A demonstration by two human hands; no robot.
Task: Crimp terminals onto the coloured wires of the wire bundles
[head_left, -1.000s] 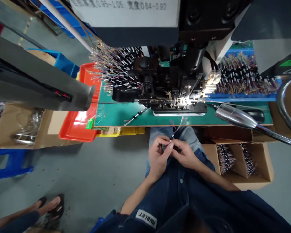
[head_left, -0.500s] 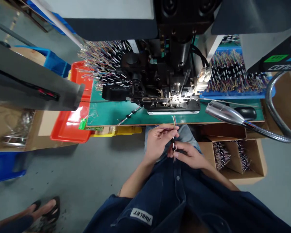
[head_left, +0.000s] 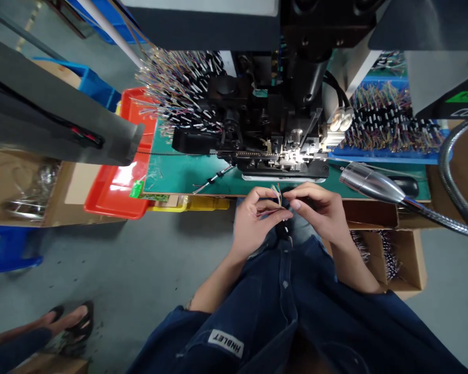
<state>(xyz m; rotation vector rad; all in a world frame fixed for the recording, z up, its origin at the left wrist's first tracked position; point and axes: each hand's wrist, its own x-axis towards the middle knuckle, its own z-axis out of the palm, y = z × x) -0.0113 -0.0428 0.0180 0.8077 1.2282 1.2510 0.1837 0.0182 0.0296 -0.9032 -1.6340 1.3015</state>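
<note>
"Just off the front edge of the green work mat (head_left: pixel 187 179), what has the left hand (head_left: pixel 257 223) got?"

"A pinch: thumb and forefinger closed on a bundle of thin coloured wires (head_left: pixel 276 196), the ends fanning out toward the mat."

"And the right hand (head_left: pixel 315 208)?"

"Fingers stretched out, tips at that bundle from the other side. Gripping or only touching, I can't tell."

"What could go wrong?"

"With strands that fine, a light pinch could let one slip and splay from the rest. Farther from the mat, a small black piece (head_left: pixel 285 229) hangs below the hands and could snag on the jeans (head_left: pixel 306 231) if tugged. Drifting forward, the bundle could also tangle with the loose harness (head_left: pixel 212 182) lying on the mat."
</note>
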